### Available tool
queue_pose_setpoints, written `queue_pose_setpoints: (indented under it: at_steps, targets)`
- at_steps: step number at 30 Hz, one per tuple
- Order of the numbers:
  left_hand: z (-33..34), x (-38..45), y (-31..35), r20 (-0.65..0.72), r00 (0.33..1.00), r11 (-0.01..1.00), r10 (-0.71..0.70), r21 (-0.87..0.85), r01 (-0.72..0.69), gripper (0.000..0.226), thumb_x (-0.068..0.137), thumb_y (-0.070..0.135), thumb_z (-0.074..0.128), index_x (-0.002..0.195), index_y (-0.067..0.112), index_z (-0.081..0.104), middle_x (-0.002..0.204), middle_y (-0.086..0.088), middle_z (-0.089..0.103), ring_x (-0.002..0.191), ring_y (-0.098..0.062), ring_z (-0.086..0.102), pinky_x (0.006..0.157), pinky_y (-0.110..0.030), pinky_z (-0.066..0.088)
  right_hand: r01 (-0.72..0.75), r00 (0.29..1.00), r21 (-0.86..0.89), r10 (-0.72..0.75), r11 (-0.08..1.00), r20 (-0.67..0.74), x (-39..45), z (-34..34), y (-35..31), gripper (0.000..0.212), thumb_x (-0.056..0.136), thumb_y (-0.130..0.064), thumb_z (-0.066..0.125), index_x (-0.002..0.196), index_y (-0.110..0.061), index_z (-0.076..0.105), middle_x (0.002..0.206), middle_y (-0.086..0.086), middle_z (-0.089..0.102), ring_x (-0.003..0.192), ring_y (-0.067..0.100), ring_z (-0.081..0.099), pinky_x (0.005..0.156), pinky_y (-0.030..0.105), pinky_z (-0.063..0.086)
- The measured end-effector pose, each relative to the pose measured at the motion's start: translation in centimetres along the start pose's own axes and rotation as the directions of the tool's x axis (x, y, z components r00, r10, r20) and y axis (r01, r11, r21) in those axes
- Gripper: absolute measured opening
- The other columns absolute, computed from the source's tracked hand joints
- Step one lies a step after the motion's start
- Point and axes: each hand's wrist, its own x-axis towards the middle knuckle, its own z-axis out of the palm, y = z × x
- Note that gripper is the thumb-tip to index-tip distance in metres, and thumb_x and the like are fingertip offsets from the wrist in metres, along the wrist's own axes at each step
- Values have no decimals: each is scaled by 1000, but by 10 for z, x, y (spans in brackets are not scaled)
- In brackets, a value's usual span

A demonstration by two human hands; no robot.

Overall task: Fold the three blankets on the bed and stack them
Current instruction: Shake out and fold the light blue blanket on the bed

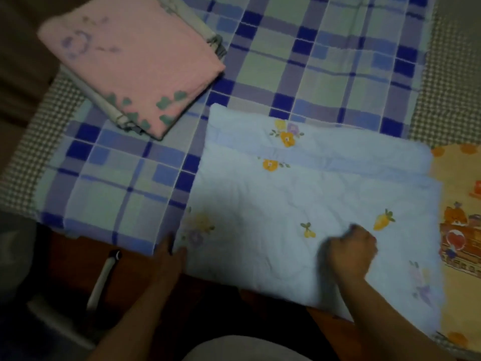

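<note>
The light blue blanket [299, 204] lay folded at the near edge of the bed [338, 61], at about 5 o'clock, and its front part hung a little over this edge, while the pink blanket [130, 63] sat on another folded one at 10 o'clock. The right hand [350, 252] was curled and rested on top of the blue blanket, though blur hid whether it pinched the cloth, and the left hand [170, 259] touched its left edge with rather straight fingers. If the person lifted it from only these two points, the thick layers could probably slide open, or the overhanging part could pull it off the bed.
</note>
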Motion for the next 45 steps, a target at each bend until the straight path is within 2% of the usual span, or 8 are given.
queue_pose_setpoints:
  at_steps: [4, 8, 10, 13, 17, 30, 41, 45]
  targets:
    - [4, -3, 58, 142, 927, 914, 347, 169, -368, 34, 76, 43, 65, 102, 23, 75, 100, -2, 73, 95, -25, 67, 86, -44, 56, 604, 705, 122, -599, 788, 378, 5, 63, -133, 62, 80, 0, 67, 139, 2, 49, 140, 26, 50, 132, 41, 44, 113, 41, 30]
    - [28, -40, 66, 448, 581, 490, 680, 312, -814, 53, 87, 50, 52, 125, 14, 60, 129, -6, 57, 112, -26, 59, 96, -38, 50, 781, 504, 82, -703, 619, 502, 17, 115, -204, 87, 83, -16, 70, 155, -9, 23, 159, 21, 26, 147, 35, 23, 120, 40, 17]
    - [30, -40, 55, 456, 586, 569, 670, 192, -800, 46, 94, 57, 47, 121, 24, 65, 135, 3, 54, 116, -15, 56, 99, -31, 46, 857, 468, -46, -739, 513, 485, 29, 133, -220, 94, 82, -39, 71, 155, -8, 22, 156, 21, 30, 144, 38, 28, 119, 46, 21]
    - [19, -12, 43, 265, 877, 909, 400, 4, -416, 49, 86, 61, 49, 109, 21, 66, 122, -2, 64, 104, -9, 62, 96, -33, 50, 859, 506, -255, -666, 443, 548, 53, 146, -228, 109, 72, -61, 59, 158, -16, 10, 161, 13, 24, 148, 34, 21, 121, 50, 12]
    - [5, 37, 5, 206, 969, 982, 137, 101, -161, 5, 96, 15, 56, 93, 17, 53, 104, -2, 51, 91, -15, 53, 80, -31, 45, 790, 584, -230, -582, 569, 566, 66, 161, -238, 111, 63, -44, 79, 151, -31, 13, 145, 14, 46, 132, 42, 43, 113, 57, 31]
    - [-27, 68, -17, 623, 778, 952, -82, 280, -123, 39, 97, 24, 62, 136, 20, 57, 135, 1, 59, 123, -17, 55, 105, -31, 43, 779, 626, -330, -652, 532, 427, 78, 156, -232, 28, 96, -38, 56, 108, -13, 55, 108, 17, 64, 107, 41, 57, 107, 53, 32]
    - [-29, 59, -26, 685, 714, 917, -146, 364, -161, 29, 97, 21, 58, 122, 9, 67, 117, -6, 69, 109, -21, 64, 95, -29, 50, 825, 564, -229, -779, 517, 273, 71, 144, -209, 25, 95, -34, 59, 101, -9, 56, 96, 19, 62, 94, 42, 54, 95, 51, 40]
    - [-40, 34, -30, 519, 850, 962, 88, 177, -208, 22, 98, 35, 55, 118, 35, 64, 108, 15, 67, 97, -1, 63, 86, -22, 52, 821, 566, -352, -716, 449, 409, 76, 145, -214, 20, 96, -28, 55, 105, -11, 52, 97, 18, 61, 96, 42, 57, 102, 53, 38]
